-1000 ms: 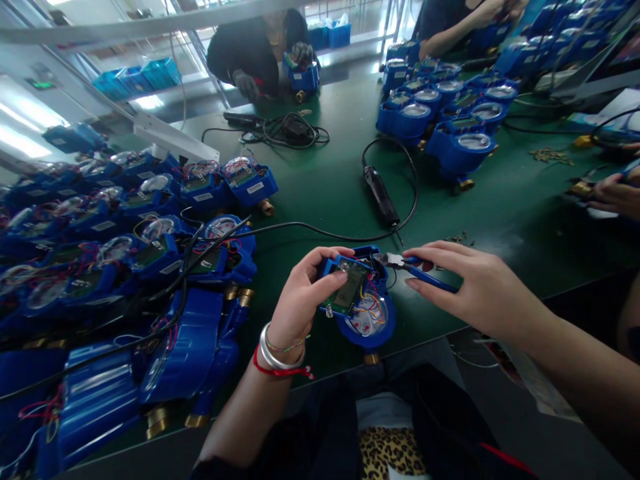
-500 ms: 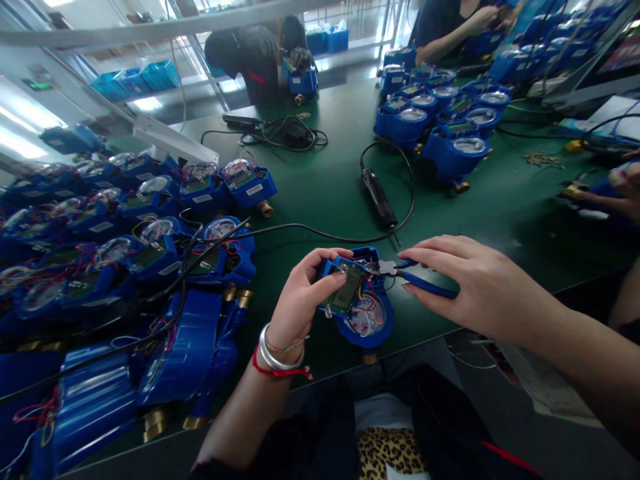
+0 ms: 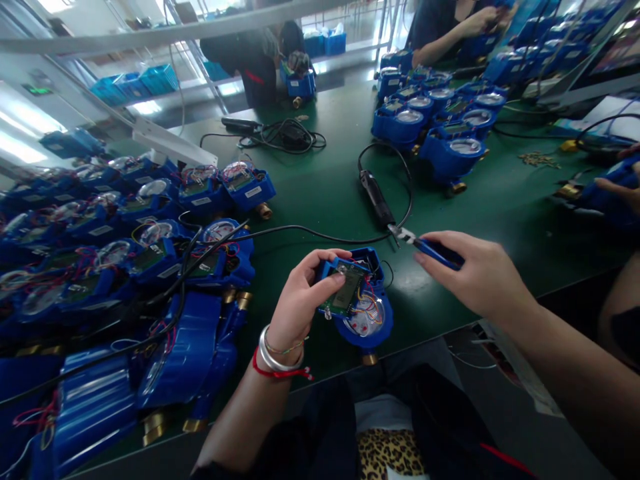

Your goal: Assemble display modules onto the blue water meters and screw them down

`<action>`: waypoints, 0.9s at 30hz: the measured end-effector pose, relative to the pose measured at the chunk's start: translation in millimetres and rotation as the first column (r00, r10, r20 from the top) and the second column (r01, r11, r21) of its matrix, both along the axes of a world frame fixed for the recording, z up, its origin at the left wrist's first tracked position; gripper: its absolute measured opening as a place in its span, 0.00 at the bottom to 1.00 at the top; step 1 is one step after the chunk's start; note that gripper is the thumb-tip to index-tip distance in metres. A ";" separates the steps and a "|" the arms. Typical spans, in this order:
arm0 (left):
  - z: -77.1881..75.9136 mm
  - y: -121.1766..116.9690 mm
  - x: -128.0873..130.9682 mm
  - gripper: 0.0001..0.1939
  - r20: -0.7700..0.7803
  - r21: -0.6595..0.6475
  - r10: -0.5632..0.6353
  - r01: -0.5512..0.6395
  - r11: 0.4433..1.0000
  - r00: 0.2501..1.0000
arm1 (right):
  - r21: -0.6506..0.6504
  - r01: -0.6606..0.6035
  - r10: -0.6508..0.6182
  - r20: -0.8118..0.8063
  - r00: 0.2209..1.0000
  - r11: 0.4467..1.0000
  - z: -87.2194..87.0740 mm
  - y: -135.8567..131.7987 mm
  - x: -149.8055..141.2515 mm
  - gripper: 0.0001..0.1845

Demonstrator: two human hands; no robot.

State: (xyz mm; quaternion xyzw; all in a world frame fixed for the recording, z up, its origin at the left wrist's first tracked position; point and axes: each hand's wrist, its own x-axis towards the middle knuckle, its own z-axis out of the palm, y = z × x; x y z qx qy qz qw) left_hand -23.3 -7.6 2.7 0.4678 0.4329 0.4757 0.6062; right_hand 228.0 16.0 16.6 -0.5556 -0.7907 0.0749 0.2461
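And here my left hand (image 3: 299, 293) is pinching the circuit board (image 3: 346, 293), thumb pressing on its face by the small screen, fingers curling behind its far edge. Right beside that grip, the open blue meter (image 3: 384, 327) is sitting on the green table (image 3: 310, 183), its round dial just right of and nearer me than my thumb, its brass fitting (image 3: 369, 359) pointing back towards my lap. Coloured wires (image 3: 369, 308) are looping across the dial, next to the board I'm gripping.

Over to my right hand (image 3: 477, 273): fingers and thumb are closing around the blue handles of the pliers (image 3: 409, 238), and I'm holding them up and clear of the meter, nose pointing away to the left. Just beyond that nose the black electric screwdriver (image 3: 376, 200) is lying; the tips are overlapping its lower end from here, and I can't tell whether they're touching. Its cable (image 3: 310, 230) is running left, beyond my left grip, towards the crowded blue meters (image 3: 150, 257). Far off to the right of my pliers, a co-worker's hand (image 3: 620, 191) is holding another blue unit (image 3: 605, 203).
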 end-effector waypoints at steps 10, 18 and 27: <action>-2.8 -0.3 1.4 0.11 0.018 0.020 0.021 -0.022 1.000 1.000 | 0.066 0.357 -0.364 0.175 0.915 0.932 -114.1 75.1 61.7 0.26; 4.1 2.9 -6.0 0.11 -0.120 0.097 -0.084 0.096 0.991 0.989 | 0.075 0.278 -0.277 -0.031 0.960 0.958 -84.9 80.4 25.6 0.30; 38.8 34.4 -3.8 0.13 -0.568 0.325 -0.114 0.349 0.879 0.815 | -0.308 -0.742 0.481 -0.604 0.636 0.595 -3.6 60.7 -33.0 0.18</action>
